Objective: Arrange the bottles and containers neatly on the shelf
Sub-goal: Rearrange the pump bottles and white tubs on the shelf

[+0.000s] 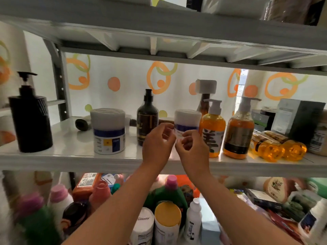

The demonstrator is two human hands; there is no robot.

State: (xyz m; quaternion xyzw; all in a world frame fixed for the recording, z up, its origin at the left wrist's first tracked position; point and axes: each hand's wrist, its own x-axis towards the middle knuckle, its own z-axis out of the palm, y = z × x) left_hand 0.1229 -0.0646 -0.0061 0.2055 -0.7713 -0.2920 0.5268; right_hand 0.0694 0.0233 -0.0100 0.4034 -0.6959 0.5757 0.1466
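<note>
A small white jar point(187, 119) with a blue band stands mid-shelf on the white middle shelf point(70, 156). My left hand point(157, 145) curls its fingers at the jar's lower left and my right hand point(193, 149) at its lower right, covering the jar's base. A larger white jar point(108, 131) with the same blue band stands to the left. A dark brown pump bottle point(146, 121) is just behind my left hand. Two orange pump bottles point(213, 131) point(238, 131) stand upright to the right. At the far left is a black pump bottle point(30, 119).
Two orange bottles point(277, 147) lie on their sides at the right, with dark boxes point(299, 117) behind. A brown bottle with a white cap point(205, 91) stands at the back, and a dark tube point(82, 123) lies behind the large jar. The lower shelf point(168, 214) is crowded with several containers.
</note>
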